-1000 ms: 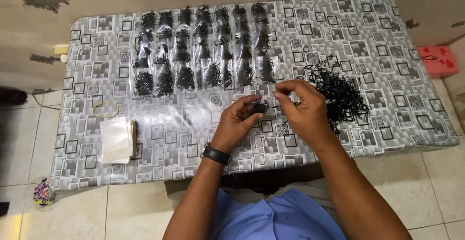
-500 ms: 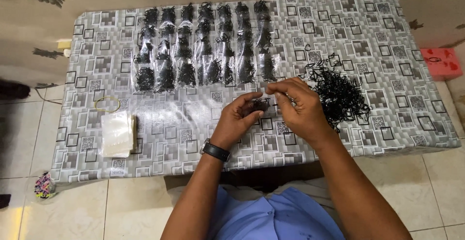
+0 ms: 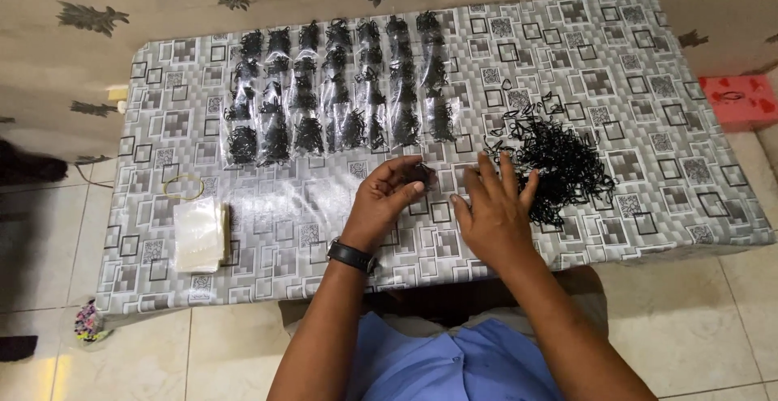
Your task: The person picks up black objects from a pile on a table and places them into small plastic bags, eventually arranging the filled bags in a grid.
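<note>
Two hands work above a table (image 3: 243, 206) covered in grey patterned cloth. The left hand (image 3: 387, 198), wrist bearing a dark watch (image 3: 351, 255), is raised with the palm turned inward; its fingers curl around a small clump of black bands (image 3: 421, 172), pinched against the thumb. The clump is a compact tangle with no readable long axis. The right hand (image 3: 490, 211) lies palm down, fingers spread and extended away from the body, fingertips at the near edge of the loose pile (image 3: 559, 158) of black bands on the table's right half. The pile's long axis runs roughly along the table's length.

Half a second earlier the right hand was raised, fingers pinched together just beside the left-hand clump; it has since dropped and opened toward the pile. The left hand has kept its grip.

Filled bags (image 3: 340, 85) lie in rows beyond the hands. Empty bags (image 3: 198, 235) are stacked at left, near a yellow band (image 3: 183, 186).
</note>
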